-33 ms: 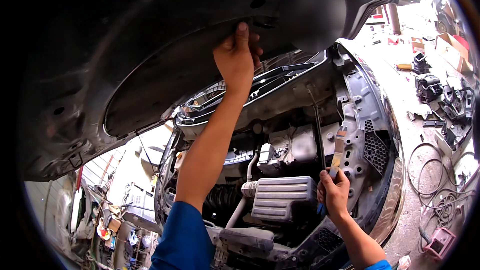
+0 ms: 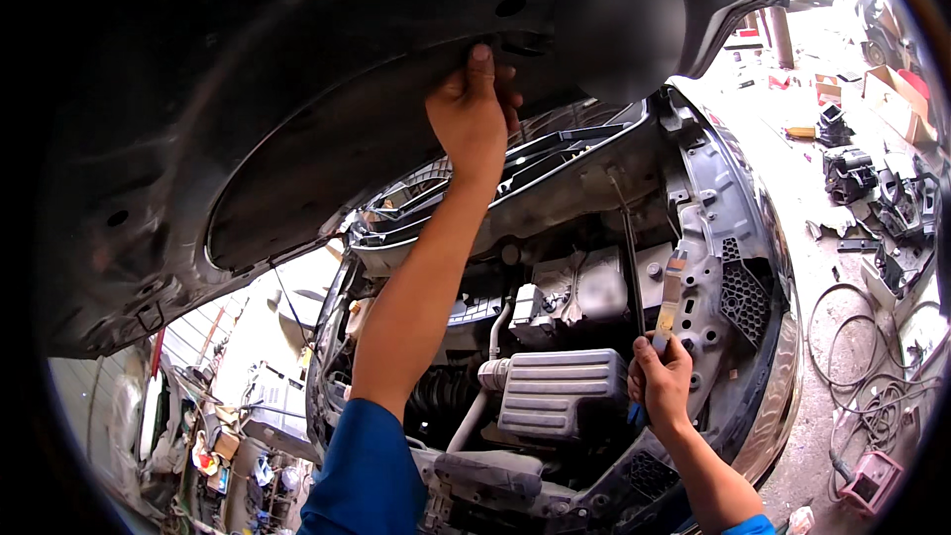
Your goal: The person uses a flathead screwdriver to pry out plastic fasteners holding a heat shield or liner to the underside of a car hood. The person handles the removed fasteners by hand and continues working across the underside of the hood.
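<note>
One slim tool, leaning right, apparently pointing forward

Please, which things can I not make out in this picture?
All in the head view:
- What left grip holds, if anything: hidden by itself.
- Black rod, lower part: hidden by right grip.
- Engine parts behind left forearm: covered by it.
- Hood, grey patch: blurred.
- Right sleeve: cut by lower edge.

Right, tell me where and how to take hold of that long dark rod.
Grip the rod around its bare middle, probably best from the left: it is slim and straight, and slants up over the engine bay. Its lower end meets the right hand, and the yellowish tool stands close on its right, crowding that side.
</note>
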`<state>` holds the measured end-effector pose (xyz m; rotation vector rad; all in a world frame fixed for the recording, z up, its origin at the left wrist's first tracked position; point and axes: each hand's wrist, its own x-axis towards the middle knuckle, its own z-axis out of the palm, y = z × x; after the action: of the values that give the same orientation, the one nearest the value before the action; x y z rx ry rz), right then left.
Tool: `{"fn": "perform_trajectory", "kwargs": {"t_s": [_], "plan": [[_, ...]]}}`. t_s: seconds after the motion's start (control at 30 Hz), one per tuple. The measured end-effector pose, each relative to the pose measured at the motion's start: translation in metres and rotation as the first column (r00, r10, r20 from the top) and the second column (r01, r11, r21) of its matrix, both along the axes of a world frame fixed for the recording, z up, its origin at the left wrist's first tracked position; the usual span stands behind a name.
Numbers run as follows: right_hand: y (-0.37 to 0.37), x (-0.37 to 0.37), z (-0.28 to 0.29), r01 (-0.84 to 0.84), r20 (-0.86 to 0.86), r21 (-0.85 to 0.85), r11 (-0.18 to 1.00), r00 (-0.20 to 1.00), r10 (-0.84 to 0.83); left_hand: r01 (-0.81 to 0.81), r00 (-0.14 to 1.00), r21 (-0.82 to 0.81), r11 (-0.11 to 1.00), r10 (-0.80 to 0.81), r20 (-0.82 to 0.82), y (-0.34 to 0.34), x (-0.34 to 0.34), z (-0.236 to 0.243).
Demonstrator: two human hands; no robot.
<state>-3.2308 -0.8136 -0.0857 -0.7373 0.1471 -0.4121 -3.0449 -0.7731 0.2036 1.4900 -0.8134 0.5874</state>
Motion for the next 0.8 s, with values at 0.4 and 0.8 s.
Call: {"fn": "perform_trajectory", "kwargs": {"t_s": [0.4, 0.8], "plan": [[0.005, -0.004, 0.005, -0.035, 0.022, -0.023, 0.999, 0.999, 0.036, -0.764, 0.057, -0.091, 0.639, 0.207, 0.977, 0.054, -0.054, 0.01], [0.01, -0.005, 0.005, -0.078, 0.012, -0.027, 0.997, 0.997, 0.078, -0.938, -0.113, -0.15, 0.312, 0.135, 0.984, 0.059, -0.043, 0.002]]}}
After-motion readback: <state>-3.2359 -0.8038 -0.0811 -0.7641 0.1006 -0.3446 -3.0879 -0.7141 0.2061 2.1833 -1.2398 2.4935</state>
